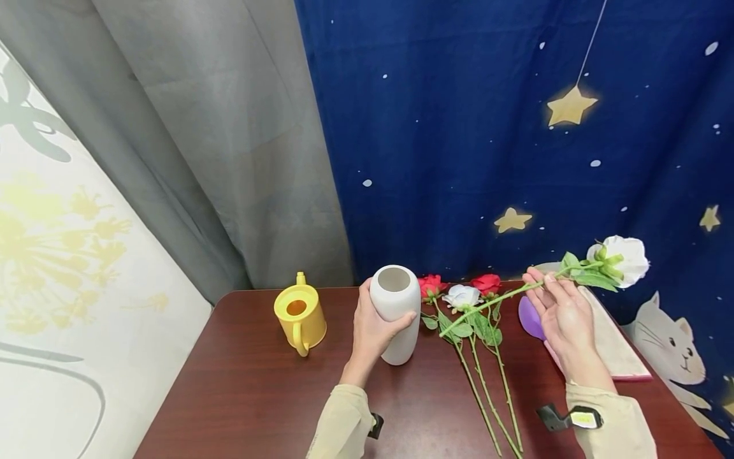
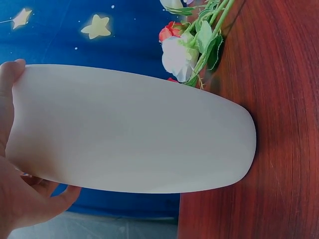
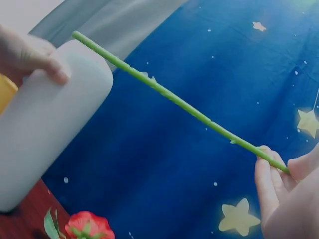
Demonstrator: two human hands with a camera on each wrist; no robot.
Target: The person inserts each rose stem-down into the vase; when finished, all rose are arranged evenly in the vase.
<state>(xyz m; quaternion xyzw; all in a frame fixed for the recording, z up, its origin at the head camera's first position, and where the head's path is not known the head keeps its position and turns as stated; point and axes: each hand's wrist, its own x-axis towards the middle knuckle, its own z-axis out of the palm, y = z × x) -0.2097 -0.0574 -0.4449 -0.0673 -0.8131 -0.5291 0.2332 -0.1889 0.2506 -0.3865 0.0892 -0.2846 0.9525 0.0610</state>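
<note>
A tall white vase stands on the dark red table, and my left hand grips it around the body; it fills the left wrist view, vase. My right hand pinches the green stem of a white rose, held in the air and slanting down toward the vase. The right wrist view shows that stem ending close to the vase. Two red roses and a white one lie on the table between my hands.
A yellow watering can stands left of the vase. A purple object and a folded beige cloth lie at the right. A blue starry curtain and grey curtain hang behind the table.
</note>
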